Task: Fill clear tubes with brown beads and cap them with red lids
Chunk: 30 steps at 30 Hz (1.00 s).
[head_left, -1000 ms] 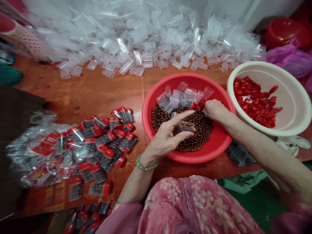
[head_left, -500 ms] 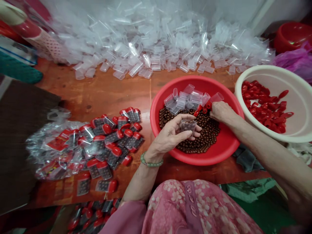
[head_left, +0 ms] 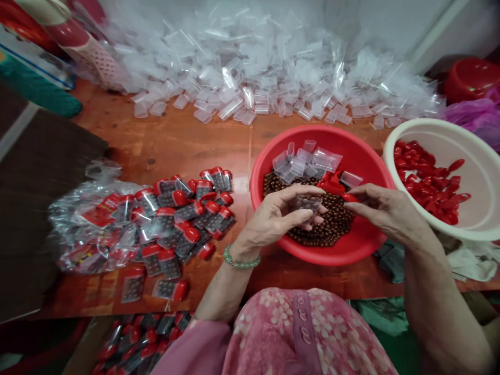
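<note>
My left hand point(head_left: 279, 211) is closed around a small clear plastic case point(head_left: 307, 206) with dark beads inside, above the red basin point(head_left: 363, 242). Between the thumb and fingers of my right hand point(head_left: 385, 208) is a red plastic cap point(head_left: 350, 198), a short way right of the case. Below both hands the basin holds a heap of shiny brown beads point(head_left: 328, 229). Clear empty cases point(head_left: 302, 160) lie on the beads at the back of the basin, with a few red caps point(head_left: 331, 185) beside them.
A white basin point(head_left: 486, 187) of red caps stands at the right. Filled, red-capped cases point(head_left: 189, 213) lie left of the red basin, beside a clear plastic bag point(head_left: 94, 239). Loose clear cases point(head_left: 250, 67) are piled along the back. More filled cases point(head_left: 136, 338) lie below the table edge.
My right hand has drawn back from the red caps in the basin and now pinches one cap near my left hand. My left hand keeps holding the case. The view has shifted slightly.
</note>
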Tool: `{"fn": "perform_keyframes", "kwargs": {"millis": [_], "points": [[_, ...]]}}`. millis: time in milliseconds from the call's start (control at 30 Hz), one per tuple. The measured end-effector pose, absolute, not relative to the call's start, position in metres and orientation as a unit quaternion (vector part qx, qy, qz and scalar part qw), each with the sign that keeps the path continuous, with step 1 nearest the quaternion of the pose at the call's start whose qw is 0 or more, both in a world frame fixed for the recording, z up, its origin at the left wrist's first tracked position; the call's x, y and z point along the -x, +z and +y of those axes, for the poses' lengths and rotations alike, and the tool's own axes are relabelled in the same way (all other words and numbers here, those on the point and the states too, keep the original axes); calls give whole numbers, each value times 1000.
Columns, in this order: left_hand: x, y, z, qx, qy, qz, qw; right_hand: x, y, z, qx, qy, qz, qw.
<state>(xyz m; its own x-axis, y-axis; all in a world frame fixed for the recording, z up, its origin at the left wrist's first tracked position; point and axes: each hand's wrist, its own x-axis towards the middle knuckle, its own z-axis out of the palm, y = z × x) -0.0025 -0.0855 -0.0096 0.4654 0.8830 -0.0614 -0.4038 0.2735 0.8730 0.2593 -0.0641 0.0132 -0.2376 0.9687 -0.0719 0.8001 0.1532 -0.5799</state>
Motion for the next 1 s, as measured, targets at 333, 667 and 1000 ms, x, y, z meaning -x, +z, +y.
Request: {"fn": "perform_keyframes", "kwargs": {"millis": [333,667,1000], "points": [[-3,-7,-81,-425,452,389,681,-244,21,-73,519,314,-767,207],[-6,-7,-73,-438,459,444,633,-233,25,-68,492,320,-761,278],[-6,-8,-74,-426,482,437,628,-187,2,-75,489,428,-601,467]]}}
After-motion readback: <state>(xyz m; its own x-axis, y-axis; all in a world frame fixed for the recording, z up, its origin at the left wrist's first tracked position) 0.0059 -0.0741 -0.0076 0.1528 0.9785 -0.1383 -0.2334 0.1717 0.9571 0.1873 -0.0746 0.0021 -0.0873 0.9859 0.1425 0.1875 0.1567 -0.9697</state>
